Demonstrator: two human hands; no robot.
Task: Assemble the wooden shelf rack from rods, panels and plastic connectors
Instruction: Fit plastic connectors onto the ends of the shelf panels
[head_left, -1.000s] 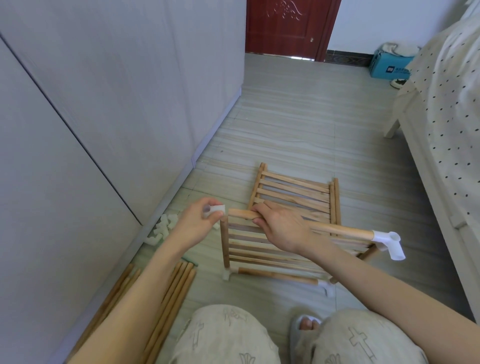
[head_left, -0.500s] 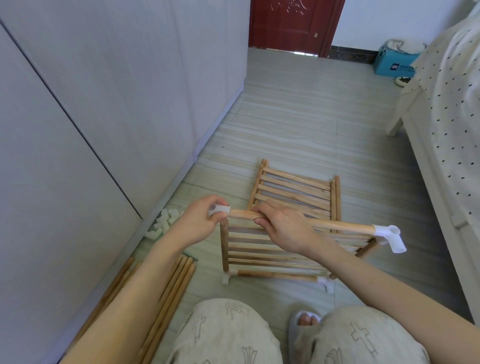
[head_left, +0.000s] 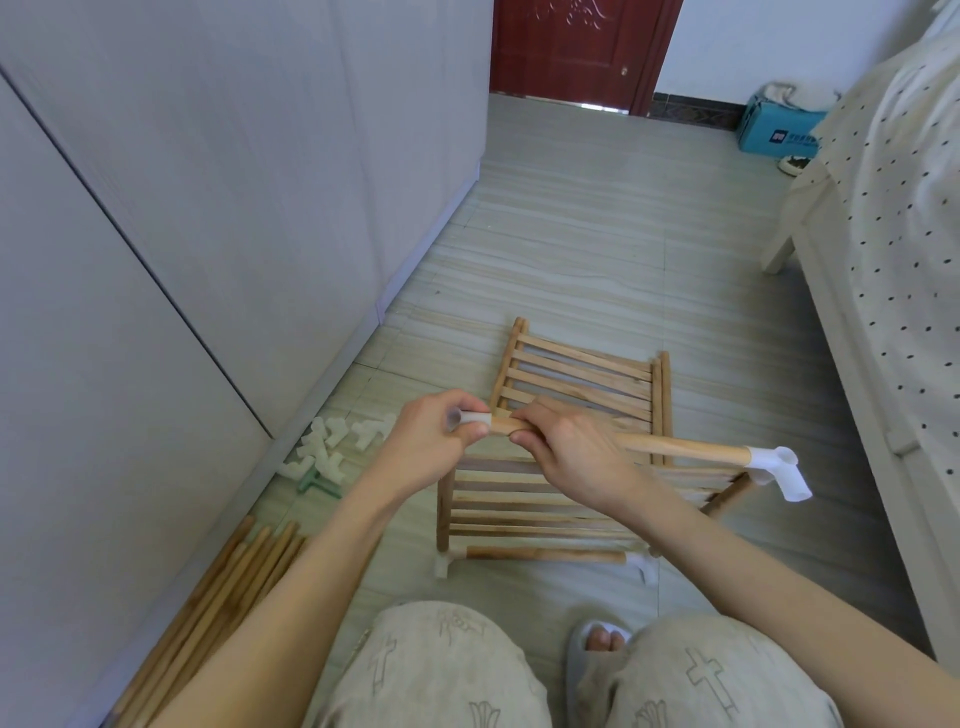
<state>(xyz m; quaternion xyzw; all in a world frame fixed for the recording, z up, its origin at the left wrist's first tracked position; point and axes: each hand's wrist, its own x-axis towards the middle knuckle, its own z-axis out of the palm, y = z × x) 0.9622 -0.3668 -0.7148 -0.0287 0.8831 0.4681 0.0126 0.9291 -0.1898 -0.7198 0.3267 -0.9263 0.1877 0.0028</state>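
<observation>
I note my left hand (head_left: 434, 447), fingers clamped on the white connector (head_left: 475, 419), has now seated it on the rod (head_left: 675, 446) gripped by my right hand (head_left: 569, 449), closing that corner.

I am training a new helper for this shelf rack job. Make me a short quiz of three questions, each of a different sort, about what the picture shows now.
1. True or false: the right hand grips the wooden rod near its left end.
2. Multiple choice: what does the left hand pinch? A) a slat panel B) a white connector at the rod's end C) a screwdriver
3. Fill in: the spare connectors lie on the floor beside the ____ cabinet wall.

Key: 1 true; 2 B; 3 grey. The rod's far end already carries another white connector.
</observation>
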